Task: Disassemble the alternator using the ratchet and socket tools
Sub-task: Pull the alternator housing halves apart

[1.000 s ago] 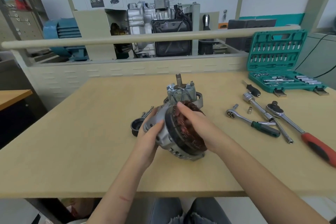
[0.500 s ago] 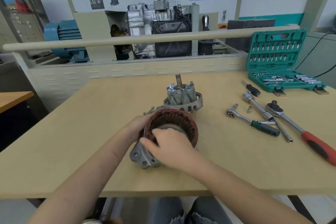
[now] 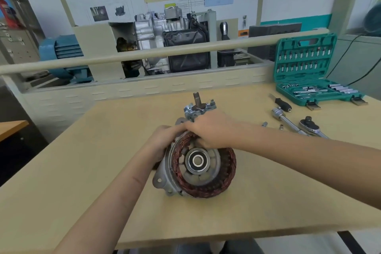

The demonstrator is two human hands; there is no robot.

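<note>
The alternator's rear housing with its copper stator winding [image 3: 206, 187] and a central bearing [image 3: 197, 160] is tilted up on the table, its open side facing me. My left hand [image 3: 162, 142] holds its upper left rim from behind. My right hand [image 3: 208, 130] grips the top of the winding, fingers curled over the edge. Just behind my hands stands the rotor with its shaft [image 3: 197, 100] pointing up, in the front housing. A ratchet [image 3: 309, 126] and an extension bar [image 3: 286, 119] lie at the right, partly hidden by my right forearm.
An open green socket case [image 3: 307, 68] sits at the table's far right. A small black-handled driver [image 3: 282, 105] and two loose sockets [image 3: 265, 124] lie near the tools. A railing and an engine display stand behind the table [image 3: 103, 171].
The stator housing was tipped from lying with its opening up to facing me. My right hand moved from its near side to its top edge. The view moved closer.
</note>
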